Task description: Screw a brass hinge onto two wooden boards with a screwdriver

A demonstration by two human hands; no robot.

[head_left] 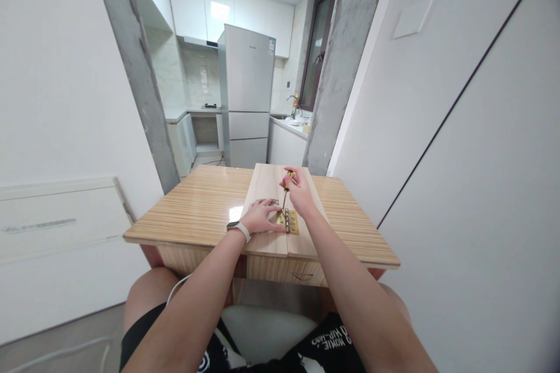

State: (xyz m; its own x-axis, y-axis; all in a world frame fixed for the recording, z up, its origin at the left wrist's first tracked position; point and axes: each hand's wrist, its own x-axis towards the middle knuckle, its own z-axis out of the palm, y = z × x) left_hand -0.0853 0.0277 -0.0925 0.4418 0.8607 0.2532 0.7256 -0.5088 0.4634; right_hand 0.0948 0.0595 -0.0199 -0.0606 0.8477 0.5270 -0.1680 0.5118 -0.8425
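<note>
Two pale wooden boards (263, 183) lie side by side, with a brass-coloured hinge (294, 223) across their seam near the front. My right hand (299, 191) is closed round the yellow and black handle of a screwdriver (286, 187). Its shaft points down, with the tip at the hinge's left leaf. My left hand (259, 217) rests on the left board with fingers spread, thumb and forefinger at the hinge's left side, partly covering that leaf. Small metal pieces, probably screws (274, 202), lie just beyond my left fingers, too small to make out clearly.
The boards rest on a striped wooden table (188, 210) with a drawer handle (303, 275) at the front. Walls stand close on both sides. Behind the table are a grey fridge (249, 76) and a kitchen counter with a tap (292, 99).
</note>
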